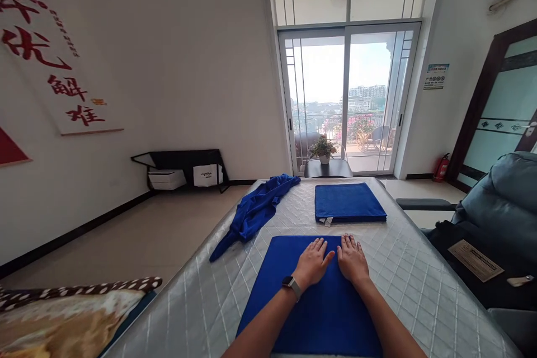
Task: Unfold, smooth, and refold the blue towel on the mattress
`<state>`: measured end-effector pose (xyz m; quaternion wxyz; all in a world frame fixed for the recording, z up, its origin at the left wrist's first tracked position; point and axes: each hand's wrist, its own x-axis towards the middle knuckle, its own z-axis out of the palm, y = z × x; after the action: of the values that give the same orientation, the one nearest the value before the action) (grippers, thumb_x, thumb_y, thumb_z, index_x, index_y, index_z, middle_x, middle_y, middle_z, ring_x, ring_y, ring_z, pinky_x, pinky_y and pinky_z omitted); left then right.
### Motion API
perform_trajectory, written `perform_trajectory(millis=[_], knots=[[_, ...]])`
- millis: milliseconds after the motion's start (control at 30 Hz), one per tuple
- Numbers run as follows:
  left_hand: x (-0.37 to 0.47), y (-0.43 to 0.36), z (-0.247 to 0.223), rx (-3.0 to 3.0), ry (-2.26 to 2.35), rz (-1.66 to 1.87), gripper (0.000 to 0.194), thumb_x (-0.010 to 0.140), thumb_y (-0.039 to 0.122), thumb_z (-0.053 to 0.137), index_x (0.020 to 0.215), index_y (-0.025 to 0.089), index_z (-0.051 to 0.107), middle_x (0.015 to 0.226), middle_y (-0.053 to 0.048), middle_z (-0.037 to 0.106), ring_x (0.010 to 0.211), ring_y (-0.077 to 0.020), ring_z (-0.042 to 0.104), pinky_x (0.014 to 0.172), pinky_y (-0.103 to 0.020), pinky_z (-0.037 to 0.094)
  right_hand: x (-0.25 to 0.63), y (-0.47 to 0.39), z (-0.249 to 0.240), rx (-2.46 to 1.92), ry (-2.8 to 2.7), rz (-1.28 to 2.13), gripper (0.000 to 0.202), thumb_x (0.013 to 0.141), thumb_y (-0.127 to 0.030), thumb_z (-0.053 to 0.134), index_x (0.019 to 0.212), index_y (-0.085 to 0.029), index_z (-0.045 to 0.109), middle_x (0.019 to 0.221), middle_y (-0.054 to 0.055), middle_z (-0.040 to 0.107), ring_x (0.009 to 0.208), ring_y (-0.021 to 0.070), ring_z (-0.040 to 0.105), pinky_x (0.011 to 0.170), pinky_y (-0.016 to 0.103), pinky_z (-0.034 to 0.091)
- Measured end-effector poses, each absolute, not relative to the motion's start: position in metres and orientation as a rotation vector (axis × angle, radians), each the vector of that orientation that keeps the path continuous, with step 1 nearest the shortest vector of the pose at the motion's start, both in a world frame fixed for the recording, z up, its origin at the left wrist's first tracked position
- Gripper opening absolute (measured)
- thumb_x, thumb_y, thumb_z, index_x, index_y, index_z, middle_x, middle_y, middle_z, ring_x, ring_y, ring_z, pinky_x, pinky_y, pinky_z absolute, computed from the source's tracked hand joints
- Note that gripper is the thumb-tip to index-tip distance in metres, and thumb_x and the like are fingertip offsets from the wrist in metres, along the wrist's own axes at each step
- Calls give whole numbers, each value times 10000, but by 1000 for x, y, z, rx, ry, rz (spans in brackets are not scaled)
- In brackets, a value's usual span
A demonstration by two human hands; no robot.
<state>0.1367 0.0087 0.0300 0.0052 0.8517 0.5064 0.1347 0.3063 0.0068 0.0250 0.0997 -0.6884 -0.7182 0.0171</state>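
A blue cloth (323, 319), folded into a rectangle, lies flat on the quilted silver-grey mattress (403, 251) in front of me. My left hand (314, 260) rests palm down on its far half, fingers stretched out and thumb spread to the right. Close beside it, my right hand (352, 257) lies flat near the cloth's far right corner, fingers extended. Beyond them sits a neat stack of folded blue cloth (350, 199) with a white tag at its front edge. To the left, a crumpled blue cloth (260, 207) stretches along the mattress edge.
A dark chair (499, 207) with a black item and a brown label stands on the right. A patterned blanket (84, 319) lies at lower left. Past the mattress are a potted plant (324, 148), a sliding glass door and a black rack (188, 168) with white boxes.
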Motion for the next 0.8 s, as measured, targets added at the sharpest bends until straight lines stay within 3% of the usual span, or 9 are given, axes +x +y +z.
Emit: perform_trajectory(millis=[200, 333, 533, 800], knots=[[174, 15, 20, 2639, 1534, 515, 659, 1032, 516, 117, 1501, 163, 417, 1566, -118, 413, 1477, -247, 312, 1202, -457, 273, 309, 8, 23, -2039, -2160, 19, 579, 1003, -274, 245, 1557, -111, 271, 1636, 89, 212, 1518, 221, 126, 1216, 395, 113], [132, 22, 20, 2572, 1695, 485, 717, 1007, 591, 126, 1520, 163, 387, 1565, -118, 417, 1477, -273, 310, 1207, -484, 255, 307, 11, 21, -2048, -2129, 13, 600, 1008, -331, 231, 1554, -85, 265, 1629, 101, 231, 1513, 237, 154, 1215, 422, 114], [43, 33, 17, 2428, 1987, 421, 828, 985, 650, 109, 1505, 70, 389, 1565, -167, 396, 1470, -296, 319, 1208, -478, 247, 306, 14, 18, -2060, -2128, 20, 600, 1002, -321, 222, 1553, -90, 268, 1627, 95, 243, 1516, 224, 140, 1215, 425, 100], [5, 39, 0, 2406, 2096, 514, 796, 983, 654, 158, 1516, 107, 383, 1561, -154, 405, 1470, -293, 321, 1195, -483, 270, 308, 15, 15, -2048, -2132, 5, 613, 1001, -342, 196, 1553, -83, 264, 1622, 96, 259, 1517, 225, 138, 1211, 432, 122]])
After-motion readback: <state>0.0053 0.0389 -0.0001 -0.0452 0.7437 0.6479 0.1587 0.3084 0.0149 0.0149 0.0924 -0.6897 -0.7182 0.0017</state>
